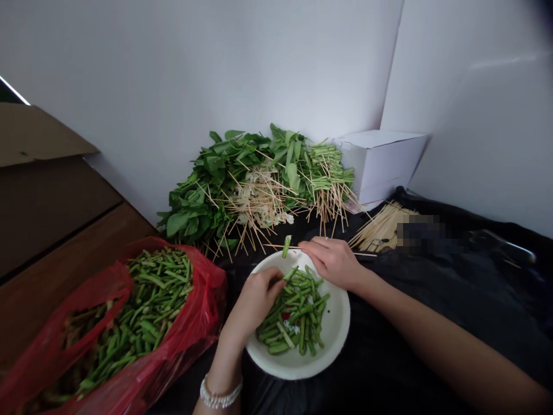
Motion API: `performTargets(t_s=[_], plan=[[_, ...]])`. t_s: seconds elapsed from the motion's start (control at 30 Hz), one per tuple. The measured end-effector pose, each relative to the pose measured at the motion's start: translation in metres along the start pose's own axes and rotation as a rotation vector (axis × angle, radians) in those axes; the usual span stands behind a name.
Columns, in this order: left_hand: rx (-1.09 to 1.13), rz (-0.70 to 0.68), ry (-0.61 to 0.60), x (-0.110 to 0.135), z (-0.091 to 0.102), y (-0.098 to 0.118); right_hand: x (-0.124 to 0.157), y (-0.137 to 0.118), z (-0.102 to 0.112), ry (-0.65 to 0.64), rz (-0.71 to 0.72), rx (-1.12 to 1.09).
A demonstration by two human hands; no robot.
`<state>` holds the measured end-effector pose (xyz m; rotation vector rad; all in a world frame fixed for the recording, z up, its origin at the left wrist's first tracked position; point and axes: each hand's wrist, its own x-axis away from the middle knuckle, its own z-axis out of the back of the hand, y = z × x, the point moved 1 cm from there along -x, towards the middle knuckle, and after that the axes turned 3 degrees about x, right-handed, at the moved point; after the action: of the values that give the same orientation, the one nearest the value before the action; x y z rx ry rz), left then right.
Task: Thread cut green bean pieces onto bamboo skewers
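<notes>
A white bowl point(334, 337) of cut green bean pieces point(296, 314) sits in front of me on a black cloth. My left hand point(254, 300) reaches into the bowl, its fingers pinched on a bean piece at the bowl's near-left side. Over the bowl's far rim, my right hand point(332, 260) is closed on a thin bamboo skewer point(276, 246). The skewer points left and carries one green bean piece point(286, 246) near its tip.
A red plastic bag point(190, 328) full of green beans lies at the left. Skewered leafy greens and beans point(254, 184) are piled against the wall. Loose bamboo skewers point(380, 227) lie at the right, near a white box point(380, 161). Brown cardboard point(43, 190) stands at far left.
</notes>
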<state>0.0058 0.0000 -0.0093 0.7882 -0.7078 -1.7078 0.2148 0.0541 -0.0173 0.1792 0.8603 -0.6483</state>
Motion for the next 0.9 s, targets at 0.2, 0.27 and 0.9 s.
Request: performTargets(t_s=[0.2, 0.27, 0.9], plan=[[0.438, 0.145, 0.159, -0.004, 0.004, -0.003, 0.000, -0.001, 0.001, 0.051, -0.016, -0.028], [0.568, 0.190, 0.204, -0.006, 0.007, -0.003, 0.000, -0.001, 0.001, 0.057, -0.008, -0.032], [1.140, 0.250, 0.365, -0.006, 0.017, -0.002, 0.004, -0.001, -0.001, 0.025, 0.077, 0.041]])
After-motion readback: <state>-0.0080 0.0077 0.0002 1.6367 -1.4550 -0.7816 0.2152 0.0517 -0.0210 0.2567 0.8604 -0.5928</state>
